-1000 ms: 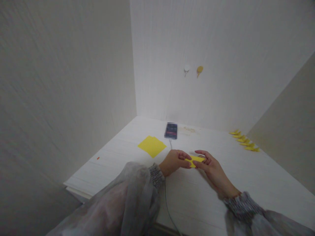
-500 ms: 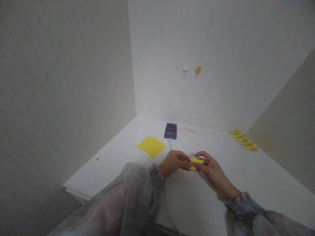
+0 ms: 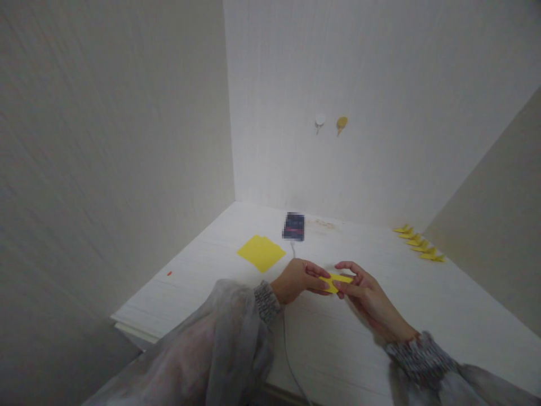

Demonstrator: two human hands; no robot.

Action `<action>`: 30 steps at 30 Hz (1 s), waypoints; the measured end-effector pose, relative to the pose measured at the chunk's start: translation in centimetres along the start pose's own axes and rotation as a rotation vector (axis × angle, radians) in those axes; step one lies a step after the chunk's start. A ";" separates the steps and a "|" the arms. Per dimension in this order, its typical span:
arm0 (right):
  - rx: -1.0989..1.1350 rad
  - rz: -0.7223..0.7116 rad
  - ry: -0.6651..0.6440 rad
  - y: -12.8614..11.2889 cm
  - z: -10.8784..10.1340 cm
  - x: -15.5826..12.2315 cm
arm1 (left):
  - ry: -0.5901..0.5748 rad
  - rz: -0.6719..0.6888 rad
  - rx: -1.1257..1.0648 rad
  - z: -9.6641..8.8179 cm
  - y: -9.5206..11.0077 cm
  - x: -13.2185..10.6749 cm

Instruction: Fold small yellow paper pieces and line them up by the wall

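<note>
A small folded piece of yellow paper (image 3: 335, 281) is held just above the white table (image 3: 422, 304), between both my hands. My left hand (image 3: 298, 280) pinches its left end with fingers closed. Its right end is gripped by my right hand (image 3: 364, 293), fingers curled round it. Both wrists wear grey gathered sleeves. Most of the paper is hidden by my fingers.
A stack of flat yellow paper squares (image 3: 261, 252) lies left of my hands. A dark phone (image 3: 294, 226) with a white cable (image 3: 287, 349) sits behind them. Several folded yellow pieces (image 3: 419, 243) line the far right. Walls close in on three sides; two hooks (image 3: 330, 122) hang on the back wall.
My hands stay in the same spot; the fingers have shifted slightly on the yellow paper, which now shows a little less.
</note>
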State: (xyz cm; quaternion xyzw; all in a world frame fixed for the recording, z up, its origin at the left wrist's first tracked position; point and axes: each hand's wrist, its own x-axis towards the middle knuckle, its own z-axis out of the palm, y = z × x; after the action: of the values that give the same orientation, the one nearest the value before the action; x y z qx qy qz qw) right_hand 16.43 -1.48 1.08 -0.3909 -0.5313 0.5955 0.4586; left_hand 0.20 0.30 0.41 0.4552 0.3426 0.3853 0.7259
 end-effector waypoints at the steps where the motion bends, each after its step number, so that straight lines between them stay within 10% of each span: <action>1: 0.004 0.005 0.005 0.0 -0.1 0.0 | -0.012 0.000 -0.004 0.0 0.0 0.0; 16: 0.035 0.078 0.015 -0.6 -1.1 -0.1 | -0.189 0.001 -0.105 -0.5 -0.1 -0.1; 23: 0.146 0.040 0.081 0.4 -0.4 0.3 | 0.066 0.137 -0.108 -0.7 -0.3 0.6; 30: -0.215 -0.108 0.197 1.3 1.3 0.6 | 0.171 0.246 0.066 -0.8 -0.8 1.3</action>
State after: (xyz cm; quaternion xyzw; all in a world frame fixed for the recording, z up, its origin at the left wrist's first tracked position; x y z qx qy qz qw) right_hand 14.89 -1.25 0.00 -0.4654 -0.5647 0.4683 0.4951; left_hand 0.34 1.45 -0.82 0.4829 0.3571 0.4971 0.6262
